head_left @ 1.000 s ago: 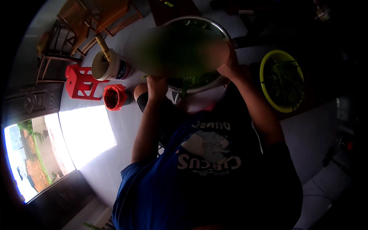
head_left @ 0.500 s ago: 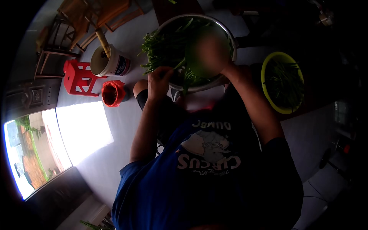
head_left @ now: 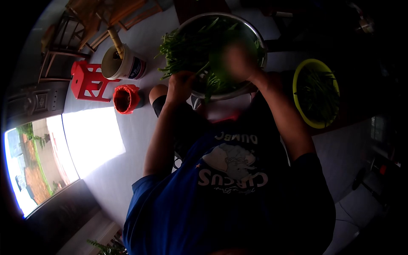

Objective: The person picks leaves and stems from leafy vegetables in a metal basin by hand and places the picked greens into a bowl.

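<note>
A large metal basin (head_left: 260, 36) heaped with long green leafy stalks (head_left: 182, 53) stands in front of me. My left hand (head_left: 179, 87) is at its near left rim, fingers closed in a pinch on a green stalk. Over the right part of the basin is my right hand (head_left: 240, 63), among the greens. A blur covers its fingers, so its grip cannot be made out. Some stalk ends stick out over the left rim.
A yellow-green basket (head_left: 296, 95) with more greens stands to the right. At left are a red plastic stool (head_left: 80, 83), a white bucket (head_left: 131, 68) with a bamboo-like pole (head_left: 115, 42), and a red-lined bin (head_left: 127, 98). Wooden chairs (head_left: 89, 21) stand behind.
The view has shifted slightly. My left hand has turned a little at the rim, its fingers still together; my right hand stays over the greens.
</note>
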Tool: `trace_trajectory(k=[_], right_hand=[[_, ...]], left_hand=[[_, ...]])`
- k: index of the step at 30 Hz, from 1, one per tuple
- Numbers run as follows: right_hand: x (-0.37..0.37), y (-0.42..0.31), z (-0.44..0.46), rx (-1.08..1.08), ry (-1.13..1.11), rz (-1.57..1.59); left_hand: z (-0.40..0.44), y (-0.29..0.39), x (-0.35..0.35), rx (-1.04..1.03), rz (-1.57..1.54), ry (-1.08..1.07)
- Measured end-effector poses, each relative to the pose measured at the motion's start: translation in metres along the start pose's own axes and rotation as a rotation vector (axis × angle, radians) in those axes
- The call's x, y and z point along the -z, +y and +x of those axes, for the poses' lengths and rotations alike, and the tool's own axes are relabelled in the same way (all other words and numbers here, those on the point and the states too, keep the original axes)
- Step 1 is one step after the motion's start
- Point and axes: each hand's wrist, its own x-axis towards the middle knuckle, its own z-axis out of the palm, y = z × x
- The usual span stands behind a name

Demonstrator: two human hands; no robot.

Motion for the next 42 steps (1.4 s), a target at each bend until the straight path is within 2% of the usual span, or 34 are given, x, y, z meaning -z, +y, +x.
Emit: trace_trajectory(k=[3,5,6,9,10,13,14,17,18,19,21,22,26,32,35,39,40,42], right_hand=[[-0.016,0.001,-0.007,0.116,0.101,-0.414],[-0.029,0.005,-0.012,0.068,0.117,-0.525],[-0.029,0.011,-0.012,0.011,0.150,-0.166],[-0.029,0.019,-0.016,-0.390,0.015,0.311],[-0.013,0.020,-0.009,-0.496,-0.100,0.403],[-0.073,0.049,-0.017,-0.138,0.435,0.385],[-0.068,0.045,-0.012,-0.241,0.280,0.255],[-0.006,0.005,0.014,-0.157,0.292,0.420],[0.039,-0.022,0.028,-0.043,0.329,0.270],[0.060,-0.036,0.040,0.051,0.382,0.382],[0.044,-0.046,0.040,-0.022,0.056,0.400],[0.041,-0.050,0.037,-0.018,-0.025,0.401],[0.028,-0.053,0.030,0.034,-0.133,0.387],[0.030,-0.056,0.021,-0.111,-0.122,0.528],[0.022,-0.056,0.010,-0.315,-0.027,0.748],[0.019,-0.053,-0.003,-0.483,0.096,0.813],[0.020,-0.048,-0.008,-0.608,0.140,0.977],[0.039,-0.029,-0.021,-0.647,0.142,0.898]], left_hand=[[0.003,0.002,-0.002,0.065,-0.040,-0.033],[0.004,0.003,-0.005,0.088,-0.102,-0.037],[0.004,0.005,-0.006,0.098,-0.134,-0.041],[0.004,0.009,-0.004,0.124,-0.141,-0.061],[0.004,0.011,-0.002,0.116,-0.140,-0.052],[0.002,0.009,-0.001,0.105,-0.146,-0.024],[0.003,0.003,-0.005,0.115,-0.154,-0.011],[0.003,0.005,-0.009,0.079,-0.104,-0.004],[0.003,0.010,-0.010,0.058,-0.075,-0.007],[0.002,0.014,-0.012,0.043,-0.064,-0.013],[0.002,0.022,-0.014,0.011,-0.039,-0.025],[0.003,0.023,-0.015,-0.004,-0.027,-0.033],[0.004,0.027,-0.011,-0.061,0.047,-0.020],[0.007,0.030,-0.022,-0.107,0.020,-0.019],[0.004,0.036,-0.033,-0.071,-0.038,0.001],[-0.002,0.042,-0.050,-0.002,-0.094,0.015],[-0.004,0.042,-0.054,0.060,-0.113,0.005],[-0.008,0.033,-0.063,0.049,-0.158,0.013]])
